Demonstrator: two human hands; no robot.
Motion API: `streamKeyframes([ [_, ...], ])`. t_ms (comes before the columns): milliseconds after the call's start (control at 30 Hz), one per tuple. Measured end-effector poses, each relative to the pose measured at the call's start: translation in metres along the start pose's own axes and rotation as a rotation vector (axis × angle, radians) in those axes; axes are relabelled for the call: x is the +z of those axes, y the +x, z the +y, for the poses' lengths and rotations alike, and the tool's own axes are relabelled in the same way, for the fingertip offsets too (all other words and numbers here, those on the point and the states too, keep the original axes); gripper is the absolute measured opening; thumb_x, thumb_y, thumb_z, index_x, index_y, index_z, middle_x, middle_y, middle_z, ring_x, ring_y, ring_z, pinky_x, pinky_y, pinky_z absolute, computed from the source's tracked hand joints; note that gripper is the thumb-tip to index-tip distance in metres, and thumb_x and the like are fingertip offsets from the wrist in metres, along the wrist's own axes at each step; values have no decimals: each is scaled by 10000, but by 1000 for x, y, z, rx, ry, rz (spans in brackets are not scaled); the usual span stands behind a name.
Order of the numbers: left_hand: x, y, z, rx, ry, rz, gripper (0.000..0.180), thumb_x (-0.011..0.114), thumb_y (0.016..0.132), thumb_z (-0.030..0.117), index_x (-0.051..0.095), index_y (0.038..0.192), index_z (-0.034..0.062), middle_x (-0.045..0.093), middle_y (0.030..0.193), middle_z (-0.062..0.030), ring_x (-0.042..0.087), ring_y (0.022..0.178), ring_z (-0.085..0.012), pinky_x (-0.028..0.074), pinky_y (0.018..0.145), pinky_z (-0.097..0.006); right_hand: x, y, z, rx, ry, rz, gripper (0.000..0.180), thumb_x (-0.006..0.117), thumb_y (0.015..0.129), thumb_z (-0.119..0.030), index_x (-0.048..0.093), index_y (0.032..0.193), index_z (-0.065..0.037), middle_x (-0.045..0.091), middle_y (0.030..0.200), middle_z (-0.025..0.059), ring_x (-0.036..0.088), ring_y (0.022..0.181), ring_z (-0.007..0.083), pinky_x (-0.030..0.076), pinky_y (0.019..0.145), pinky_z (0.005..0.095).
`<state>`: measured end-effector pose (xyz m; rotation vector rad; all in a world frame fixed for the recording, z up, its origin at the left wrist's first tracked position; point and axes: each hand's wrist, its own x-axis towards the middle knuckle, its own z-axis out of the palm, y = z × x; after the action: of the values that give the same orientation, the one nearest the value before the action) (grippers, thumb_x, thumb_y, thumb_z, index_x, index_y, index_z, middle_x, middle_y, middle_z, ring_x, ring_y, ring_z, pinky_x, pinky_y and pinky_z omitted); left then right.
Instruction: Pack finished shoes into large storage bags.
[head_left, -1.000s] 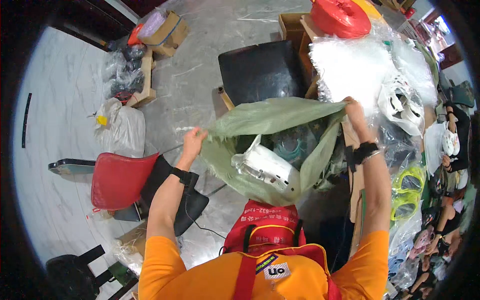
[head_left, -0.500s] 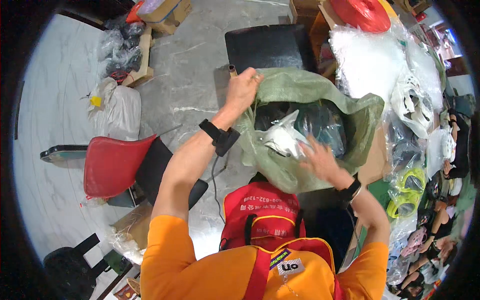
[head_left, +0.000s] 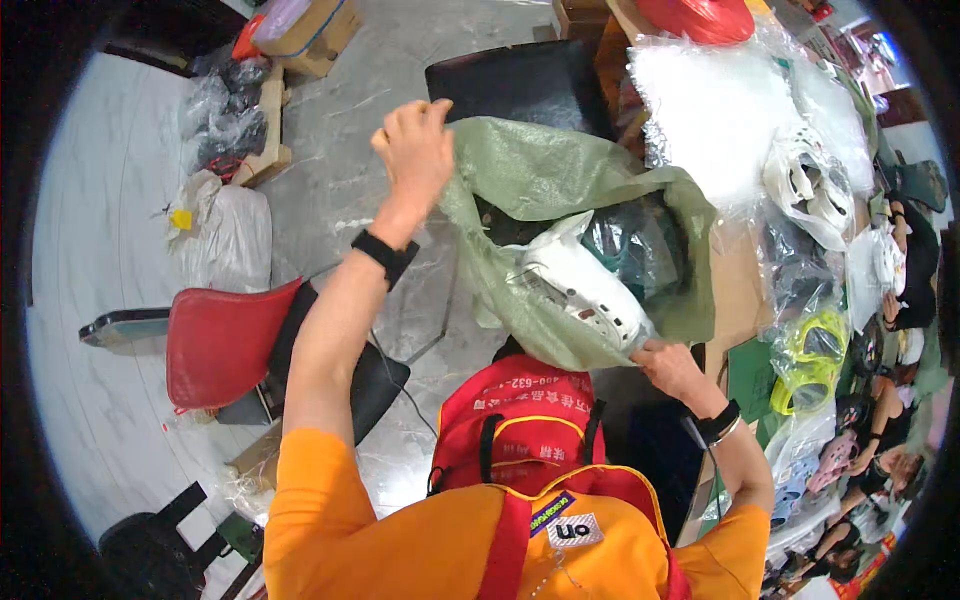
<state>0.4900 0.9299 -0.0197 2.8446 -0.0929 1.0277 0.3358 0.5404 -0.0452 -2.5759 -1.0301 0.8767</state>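
A pale green woven sack [head_left: 540, 165] stands with its mouth spread wide in front of me. Beside its far left rim is my left hand [head_left: 415, 150], fingers curled on the sack's edge. Inside lies a white clog [head_left: 585, 285] with holes in its upper, apparently in clear plastic, its toe reaching the near right rim. My right hand [head_left: 672, 368] is closed at that toe end, seemingly on the clog's wrapping; its fingertips are partly hidden. Deeper in the sack, a dark green item [head_left: 635, 245] in clear plastic sits beside the clog.
A black box-like object [head_left: 520, 85] stands beyond the sack. Along the right are clear plastic bags [head_left: 720, 120], bagged white shoes [head_left: 805, 185] and yellow-green clogs [head_left: 815, 360]. A red chair [head_left: 225, 340] and a white bag [head_left: 235, 230] stand at left.
My right hand has moved from inside the sack to its near right rim, and the white clog has shifted toward it. My left hand and the sack's far rim have moved left.
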Motion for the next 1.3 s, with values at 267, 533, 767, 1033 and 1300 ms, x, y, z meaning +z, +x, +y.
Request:
streamKeyframes([
  [267, -1, -143, 143, 476, -470, -830, 529, 574, 701, 274, 396, 1198, 235, 417, 1172, -104, 325, 1133, -306, 231, 888, -535, -23, -12, -27, 165, -121, 268, 313, 638, 618, -181, 543, 913, -141, 514, 848, 30, 443, 969, 221, 302, 826, 424],
  [533, 66, -128, 142, 658, -366, -853, 647, 640, 612, 370, 398, 1197, 235, 414, 1205, -45, 359, 1117, -272, 275, 873, -502, 57, -21, 6, 380, -182, 254, 223, 584, 647, -103, 543, 862, -141, 516, 775, 15, 485, 850, 202, 281, 824, 494],
  [767, 71, -105, 84, 510, -364, -1213, 339, 582, 658, 347, 578, 894, 104, 586, 879, -99, 513, 884, -304, 407, 715, -407, -2, -29, 3, 336, -89, 540, 159, 530, 607, -25, 508, 741, -108, 461, 690, 36, 460, 712, 223, 369, 621, 327],
  [1033, 69, -113, 36, 103, -332, -1338, 385, 504, 758, 287, 508, 1077, 72, 520, 1068, -151, 493, 971, -296, 394, 808, -379, 20, 15, -17, 256, 314, 717, 156, 509, 582, 23, 475, 714, -53, 440, 703, 86, 441, 716, 269, 390, 635, 346],
  [1300, 60, -153, 116, 609, -571, -1161, 887, 681, 527, 394, 264, 1278, 170, 318, 1243, -184, 309, 1120, -348, 285, 876, -472, 19, 10, -6, 384, 412, 823, 108, 513, 602, 22, 472, 684, -36, 448, 676, 103, 447, 709, 284, 386, 608, 357],
])
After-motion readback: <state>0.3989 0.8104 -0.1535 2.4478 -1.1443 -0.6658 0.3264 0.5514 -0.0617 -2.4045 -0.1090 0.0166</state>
